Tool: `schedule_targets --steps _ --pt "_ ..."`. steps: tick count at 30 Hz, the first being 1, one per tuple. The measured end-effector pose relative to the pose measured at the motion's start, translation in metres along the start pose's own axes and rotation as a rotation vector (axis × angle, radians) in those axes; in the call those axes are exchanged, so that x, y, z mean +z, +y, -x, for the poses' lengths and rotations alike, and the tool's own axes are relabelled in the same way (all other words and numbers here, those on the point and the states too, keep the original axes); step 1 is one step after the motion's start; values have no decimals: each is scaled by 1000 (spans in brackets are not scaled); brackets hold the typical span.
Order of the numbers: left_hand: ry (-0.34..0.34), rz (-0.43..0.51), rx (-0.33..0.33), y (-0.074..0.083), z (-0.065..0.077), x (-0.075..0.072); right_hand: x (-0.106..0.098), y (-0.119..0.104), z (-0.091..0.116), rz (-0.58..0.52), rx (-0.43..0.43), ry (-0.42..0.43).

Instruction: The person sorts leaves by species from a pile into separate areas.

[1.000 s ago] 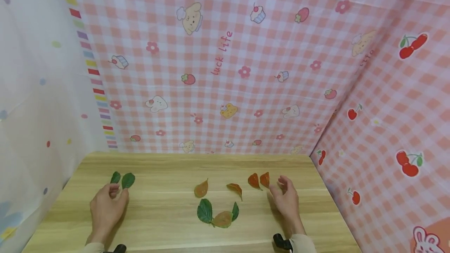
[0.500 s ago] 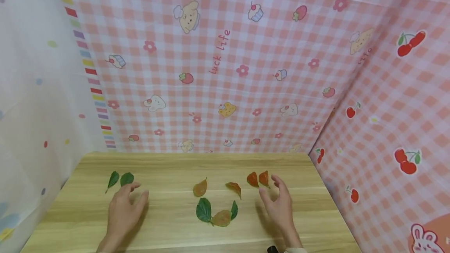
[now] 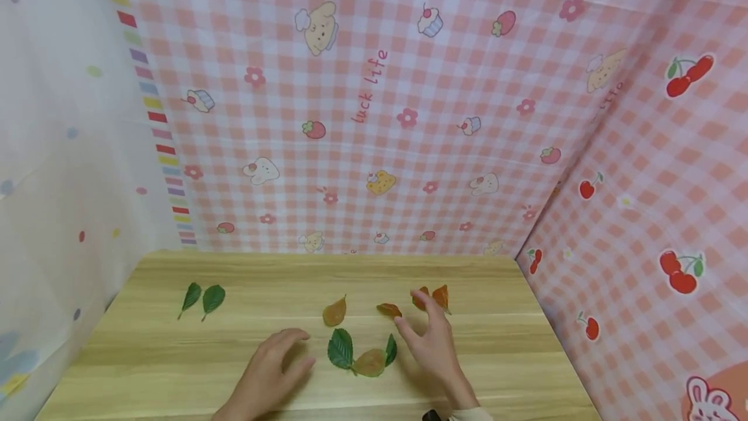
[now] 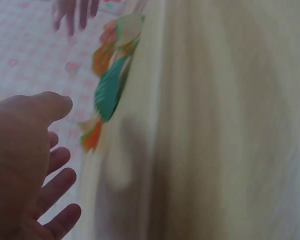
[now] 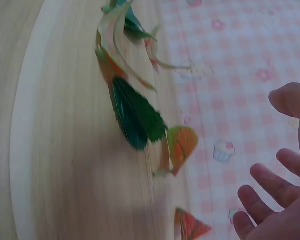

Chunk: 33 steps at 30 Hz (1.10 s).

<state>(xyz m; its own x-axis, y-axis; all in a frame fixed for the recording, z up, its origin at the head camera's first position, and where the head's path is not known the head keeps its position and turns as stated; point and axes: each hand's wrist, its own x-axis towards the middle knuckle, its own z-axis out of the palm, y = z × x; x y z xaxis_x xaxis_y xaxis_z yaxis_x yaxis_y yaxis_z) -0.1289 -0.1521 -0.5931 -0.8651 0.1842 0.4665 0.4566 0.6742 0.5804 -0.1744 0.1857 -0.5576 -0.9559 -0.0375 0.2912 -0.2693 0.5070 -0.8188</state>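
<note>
At the middle of the wooden tabletop [image 3: 263, 294], a cluster of leaves lies between the two hands, directions being those of a clock face laid over the head view. The large green leaf [image 3: 340, 348] has its long axis from 11 to 5 o'clock, stem end at 5, where it meets the yellow-brown leaf [image 3: 370, 363], whose axis runs near 9 to 3. At the latter's 2 o'clock side stands the small green leaf [image 3: 391, 350], nearly along 12 to 6. Above, the tan leaf [image 3: 335, 312] points its stem to 1 o'clock; the curled orange leaf [image 3: 387, 309] runs from 10 to 4. The left hand [image 3: 269, 369] has thumb and fingers apart, holding nothing; the large green leaf lies near, at 3 o'clock from the fingertips. The right hand [image 3: 434, 348] is likewise spread and holds nothing. From its thumb tip the curled orange leaf lies just beside, toward 10 o'clock; whether they touch cannot be told. Its index finger partly covers the inner red-orange leaf [image 3: 418, 301].
</note>
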Motion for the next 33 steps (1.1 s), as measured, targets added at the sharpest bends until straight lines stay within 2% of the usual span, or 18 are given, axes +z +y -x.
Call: schedule_targets --steps 4,11,16,21,27,33 --pt "-66 40 -51 7 1 14 13 -8 -2 10 -32 -43" --pt "-27 -18 -101 13 -7 31 33 -15 -11 -6 -87 -142" --pt "-63 -54 -150 15 -13 41 44 -17 -20 6 -134 -202" --pt "-101 -77 -173 14 -19 46 53 -22 -31 2 -124 -245" --pt "-123 -70 -166 11 -21 50 62 -23 -42 -3 -121 -292" --pt "-105 -48 -162 10 -20 53 70 -22 -50 -30 -15 -328"
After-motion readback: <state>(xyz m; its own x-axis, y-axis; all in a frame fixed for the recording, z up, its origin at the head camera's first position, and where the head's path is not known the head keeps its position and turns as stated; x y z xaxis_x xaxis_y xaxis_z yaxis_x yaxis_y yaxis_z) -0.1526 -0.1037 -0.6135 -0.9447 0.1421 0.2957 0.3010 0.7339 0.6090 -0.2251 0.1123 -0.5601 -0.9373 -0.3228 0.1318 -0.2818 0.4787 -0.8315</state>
